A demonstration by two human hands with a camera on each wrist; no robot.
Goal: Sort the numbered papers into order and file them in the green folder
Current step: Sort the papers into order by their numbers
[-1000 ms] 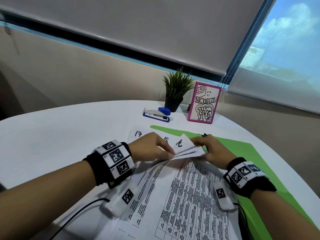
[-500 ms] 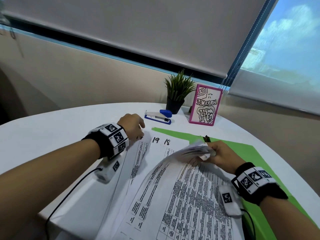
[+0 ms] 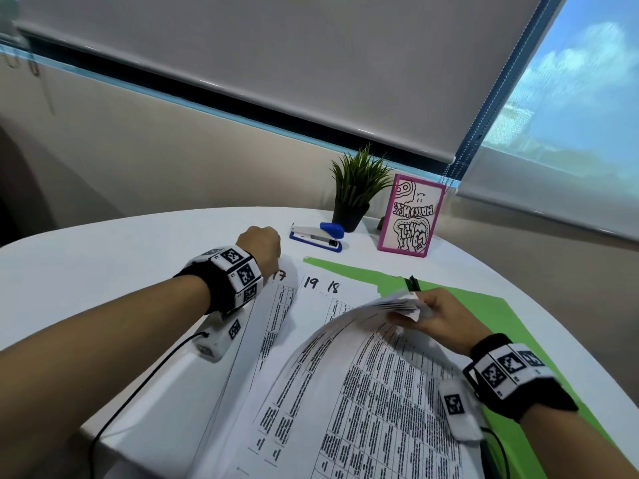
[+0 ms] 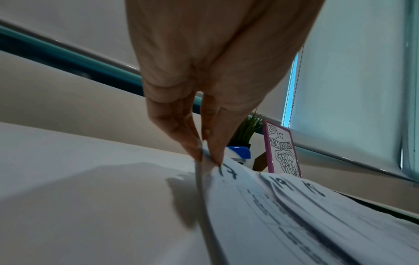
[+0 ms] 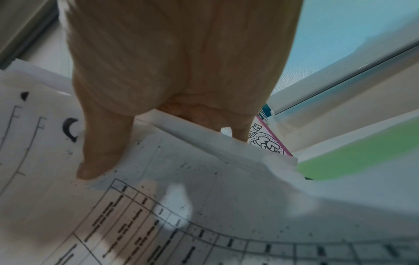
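The white numbered papers, printed with tables, are lying fanned on the white desk over the flat green folder. The right hand is gripping a curled-up bundle, baring corner numbers; farther off, the left hand is pinching sheet 17's corner, probably to pull it out.

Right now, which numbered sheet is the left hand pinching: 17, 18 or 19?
The sheet marked 17. The left hand pinches its top corner beside the number; sheets 19 and 18 lie further right, untouched by it.
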